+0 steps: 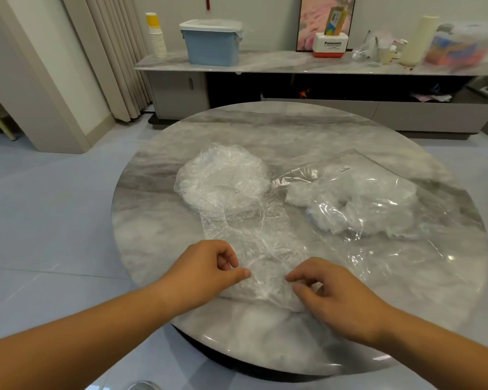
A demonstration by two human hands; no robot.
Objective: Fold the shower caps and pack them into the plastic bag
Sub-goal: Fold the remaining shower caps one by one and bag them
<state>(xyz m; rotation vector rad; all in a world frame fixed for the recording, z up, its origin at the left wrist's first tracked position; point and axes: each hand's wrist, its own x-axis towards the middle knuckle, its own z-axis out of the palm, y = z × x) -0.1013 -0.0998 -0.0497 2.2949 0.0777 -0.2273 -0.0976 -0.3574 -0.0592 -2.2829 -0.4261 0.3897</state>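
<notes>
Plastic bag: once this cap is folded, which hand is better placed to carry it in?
Right, probably. The plastic bag lies to the right on the table, beyond the right hand; the left hand would have to cross over. Both pinch the shower cap.

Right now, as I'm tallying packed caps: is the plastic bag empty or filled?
Not empty: a bunch of crumpled white shower caps shows through the clear plastic bag.

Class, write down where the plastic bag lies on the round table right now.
In the head view, the plastic bag lies on the right half of the marble table, just right of the loose shower caps and beyond the right hand.
</notes>
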